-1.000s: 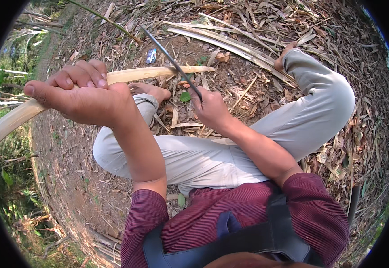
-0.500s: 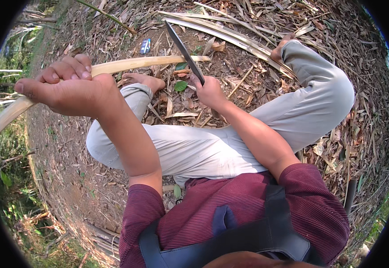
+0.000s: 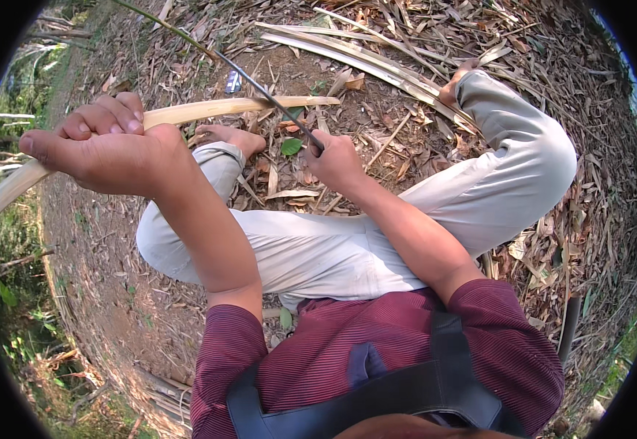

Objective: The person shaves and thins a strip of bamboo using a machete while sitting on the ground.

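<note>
My left hand point(image 3: 113, 150) is closed around a long pale wooden strip point(image 3: 198, 110), perhaps split bamboo. The strip bends from the lower left edge of the view to a free end in front of my feet. In my right hand point(image 3: 337, 162) is the handle of a long knife point(image 3: 289, 115), its dark narrow blade pointing up and left. The blade crosses the strip not far from its free end and looks thin, seen nearly edge-on. Whether it bites into the wood I cannot tell.
Several split pale strips point(image 3: 362, 55) lie on the ground at the far right, by my right foot point(image 3: 456, 80). Beyond the strip is a small blue packet point(image 3: 233, 81). A thin green stem point(image 3: 161, 23) lies at the top left. Dry leaves cover the ground.
The knife has swung leftward and turned, so its blade now shows edge-on and crosses the strip farther from the free end. My right hand moved slightly left and down; the left hand keeps its hold.
</note>
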